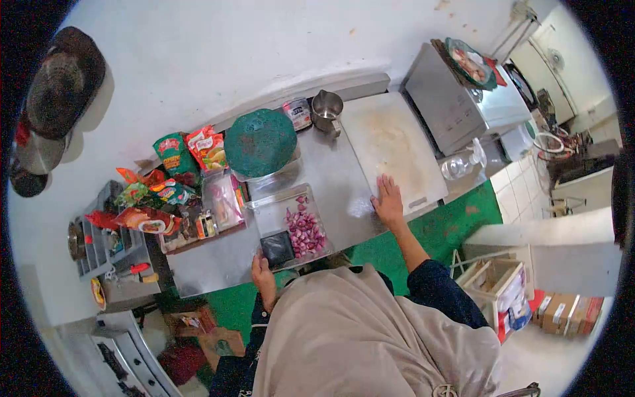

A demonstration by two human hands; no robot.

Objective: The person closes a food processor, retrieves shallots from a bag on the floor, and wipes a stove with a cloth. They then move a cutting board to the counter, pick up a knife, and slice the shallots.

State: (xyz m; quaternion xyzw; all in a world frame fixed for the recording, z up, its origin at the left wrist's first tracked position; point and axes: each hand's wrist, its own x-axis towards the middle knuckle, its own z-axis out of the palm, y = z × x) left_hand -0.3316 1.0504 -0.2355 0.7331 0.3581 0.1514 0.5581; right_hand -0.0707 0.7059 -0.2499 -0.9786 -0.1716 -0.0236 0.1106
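Observation:
A shallow metal tray (270, 217) lies on the steel counter in front of me, with a heap of small purple-red shallots (305, 233) along its right side. In the tray's near left corner sits a dark square container (277, 248). My left hand (264, 279) is at that corner, fingers curled against the tray's edge beside the container. My right hand (389, 202) lies flat, fingers spread, on the near left edge of a large white cutting board (390, 135). Nothing is held in it.
Behind the tray stands a box with a green lid (260, 142). A metal pitcher (327, 111) and a can (297, 114) are near the wall. Food packets (175, 155) fill the left side. A spray bottle (465, 162) and a grey cabinet (450, 99) stand right of the board.

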